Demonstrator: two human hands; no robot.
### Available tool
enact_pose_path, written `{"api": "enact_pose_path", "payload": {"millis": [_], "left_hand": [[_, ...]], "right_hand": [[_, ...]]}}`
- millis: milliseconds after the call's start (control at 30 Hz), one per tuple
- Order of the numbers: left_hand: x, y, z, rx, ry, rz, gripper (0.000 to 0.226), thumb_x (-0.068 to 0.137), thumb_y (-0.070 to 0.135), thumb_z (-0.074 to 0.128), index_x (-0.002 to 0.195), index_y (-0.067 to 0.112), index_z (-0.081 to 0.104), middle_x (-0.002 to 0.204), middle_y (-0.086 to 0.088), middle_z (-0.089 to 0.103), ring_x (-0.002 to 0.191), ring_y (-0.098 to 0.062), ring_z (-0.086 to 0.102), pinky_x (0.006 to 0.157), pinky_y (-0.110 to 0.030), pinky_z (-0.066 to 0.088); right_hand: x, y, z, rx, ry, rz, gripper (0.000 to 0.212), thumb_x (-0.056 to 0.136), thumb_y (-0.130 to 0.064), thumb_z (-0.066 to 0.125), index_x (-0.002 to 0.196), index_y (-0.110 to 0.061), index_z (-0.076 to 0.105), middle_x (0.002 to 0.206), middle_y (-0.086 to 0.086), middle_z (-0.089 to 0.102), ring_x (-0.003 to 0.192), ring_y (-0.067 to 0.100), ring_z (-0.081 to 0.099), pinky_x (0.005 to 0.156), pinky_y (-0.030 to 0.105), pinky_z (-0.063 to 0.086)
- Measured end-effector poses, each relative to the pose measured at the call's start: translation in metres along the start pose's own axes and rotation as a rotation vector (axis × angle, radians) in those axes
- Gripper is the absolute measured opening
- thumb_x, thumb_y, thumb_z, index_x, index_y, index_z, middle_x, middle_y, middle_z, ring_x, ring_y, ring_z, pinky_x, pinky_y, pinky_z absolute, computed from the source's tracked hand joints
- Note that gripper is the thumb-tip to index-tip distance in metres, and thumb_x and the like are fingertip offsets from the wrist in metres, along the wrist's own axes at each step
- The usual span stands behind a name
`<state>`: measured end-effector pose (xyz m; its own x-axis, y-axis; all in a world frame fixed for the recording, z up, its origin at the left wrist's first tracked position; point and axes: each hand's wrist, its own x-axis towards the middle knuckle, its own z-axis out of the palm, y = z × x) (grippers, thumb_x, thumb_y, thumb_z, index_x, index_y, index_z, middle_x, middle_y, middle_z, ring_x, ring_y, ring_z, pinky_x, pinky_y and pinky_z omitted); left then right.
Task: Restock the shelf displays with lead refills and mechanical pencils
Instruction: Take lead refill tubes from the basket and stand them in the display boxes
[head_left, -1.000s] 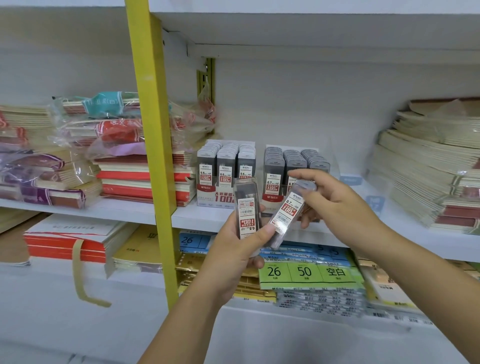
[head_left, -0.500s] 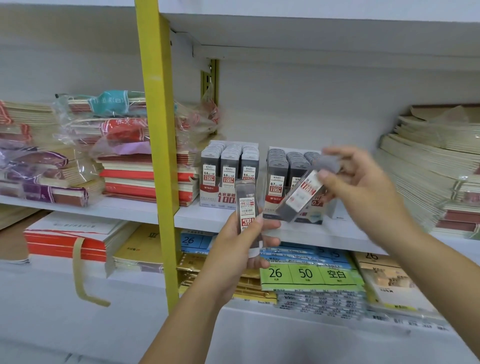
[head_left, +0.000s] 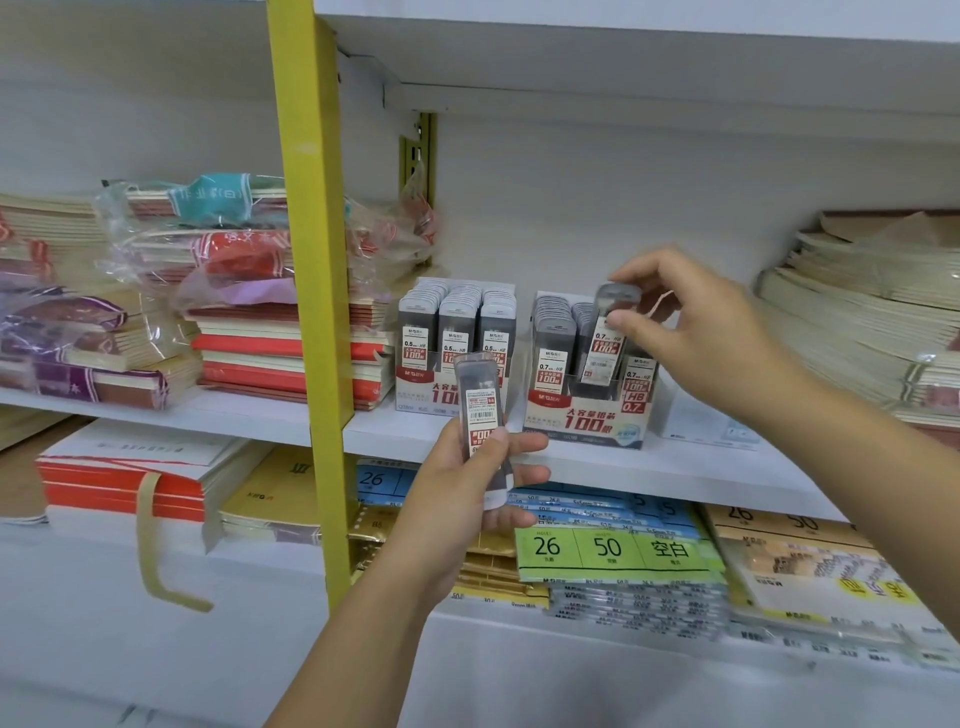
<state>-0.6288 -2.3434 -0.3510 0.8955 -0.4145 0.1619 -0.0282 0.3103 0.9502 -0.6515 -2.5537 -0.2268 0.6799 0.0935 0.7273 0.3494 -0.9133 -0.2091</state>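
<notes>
To the left of both hands, plastic-wrapped stacks of red and cream notebooks (head_left: 156, 291) are piled on the white shelf board (head_left: 727, 467). A yellow metal upright (head_left: 311, 312) stands between them and the displays. Just behind the left fingers (head_left: 493, 441) stands a grey-and-red cardboard display box of 0.5 lead refills (head_left: 452, 343), its three rows seemingly full.

A slim dark plastic refill case with a white barcode label (head_left: 480, 410) is gripped upright in the left hand (head_left: 467, 499), label inverted. It is probably held in reserve until the other hand is free; its lead size cannot be read.

To the right, a second dark refill case marked 0.7 (head_left: 605, 338) is pinched near its cap by the right hand (head_left: 701, 332). Its lower end is at the middle row of the matching 0.7 display box (head_left: 582, 415). The high pinch appears chosen so that the fingers stay clear of the neighbouring cases, which crowd the slot on both sides. A slight tilt is kept, so the case may catch on the row behind.

Beyond the right fingers, a slumped stack of cream paper notebooks (head_left: 857, 322) is well apart.
</notes>
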Motion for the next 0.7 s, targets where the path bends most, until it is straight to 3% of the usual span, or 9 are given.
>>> {"api": "enact_pose_path", "payload": {"millis": [67,167,267,400,467,533,600,700], "left_hand": [[0.000,-0.001,0.000,-0.031,-0.007,0.001,0.025,0.101,0.033,0.051,0.126,0.038,0.051,0.105,0.006,0.078,0.095,-0.015,0.075,0.057,-0.028,0.060],[-0.001,0.000,-0.001,-0.091,-0.025,0.012,0.029,0.092,0.035,0.059,0.121,0.036,0.056,0.105,0.003,0.077,0.097,-0.019,0.076,0.058,-0.028,0.061],[-0.002,0.001,-0.001,-0.112,-0.034,0.023,0.039,0.081,0.037,0.065,0.119,0.032,0.060,0.105,-0.001,0.077,0.098,-0.021,0.075,0.057,-0.027,0.061],[-0.005,0.002,-0.001,-0.043,-0.033,0.036,0.036,0.079,0.039,0.068,0.114,0.035,0.062,0.102,0.000,0.078,0.093,-0.019,0.076,0.055,-0.024,0.059],[-0.006,0.003,-0.001,0.002,-0.036,0.040,0.027,0.083,0.039,0.069,0.109,0.040,0.065,0.101,0.001,0.078,0.087,-0.016,0.076,0.053,-0.021,0.056],[-0.007,0.003,-0.001,0.039,-0.052,0.051,0.017,0.090,0.035,0.069,0.104,0.045,0.068,0.100,0.000,0.078,0.079,-0.013,0.075,0.051,-0.018,0.051],[-0.008,0.003,-0.001,0.073,-0.078,0.065,0.018,0.093,0.032,0.069,0.104,0.046,0.067,0.101,0.000,0.077,0.074,-0.011,0.072,0.049,-0.018,0.048],[-0.009,0.002,-0.005,0.046,-0.119,0.063,0.027,0.090,0.028,0.073,0.111,0.043,0.066,0.107,-0.001,0.077,0.079,-0.013,0.073,0.051,-0.018,0.050]], "right_hand": [[-0.001,0.004,0.005,-0.134,-0.008,-0.008,0.023,0.083,-0.030,0.070,0.104,-0.029,0.061,0.095,-0.016,0.048,0.096,0.006,0.043,0.081,0.021,0.035],[-0.010,0.007,0.012,-0.219,0.029,0.010,0.030,0.080,-0.033,0.073,0.108,-0.024,0.068,0.101,-0.010,0.044,0.100,0.005,0.032,0.082,0.027,0.031],[-0.018,0.007,0.018,-0.262,0.019,0.009,0.032,0.084,-0.030,0.071,0.114,-0.021,0.069,0.102,-0.007,0.045,0.099,0.009,0.032,0.082,0.028,0.032],[-0.029,-0.006,0.021,-0.281,0.133,-0.046,0.028,0.089,-0.025,0.065,0.115,-0.016,0.069,0.102,-0.001,0.051,0.099,0.016,0.040,0.082,0.028,0.032],[-0.039,-0.020,0.027,-0.081,0.095,-0.045,0.028,0.090,-0.026,0.063,0.117,-0.020,0.066,0.095,-0.010,0.055,0.089,0.009,0.047,0.078,0.022,0.037],[-0.045,-0.033,0.035,0.281,-0.043,0.108,0.032,0.088,-0.030,0.067,0.120,-0.030,0.062,0.091,-0.013,0.063,0.080,0.006,0.057,0.071,0.016,0.046],[-0.047,-0.042,0.043,0.575,-0.160,0.267,0.040,0.084,-0.028,0.072,0.121,-0.035,0.058,0.090,-0.008,0.068,0.079,0.006,0.064,0.070,0.018,0.052],[-0.050,-0.044,0.048,0.693,-0.122,0.299,0.038,0.084,-0.018,0.073,0.117,-0.033,0.062,0.086,-0.002,0.071,0.076,0.010,0.067,0.062,0.019,0.051]]}}
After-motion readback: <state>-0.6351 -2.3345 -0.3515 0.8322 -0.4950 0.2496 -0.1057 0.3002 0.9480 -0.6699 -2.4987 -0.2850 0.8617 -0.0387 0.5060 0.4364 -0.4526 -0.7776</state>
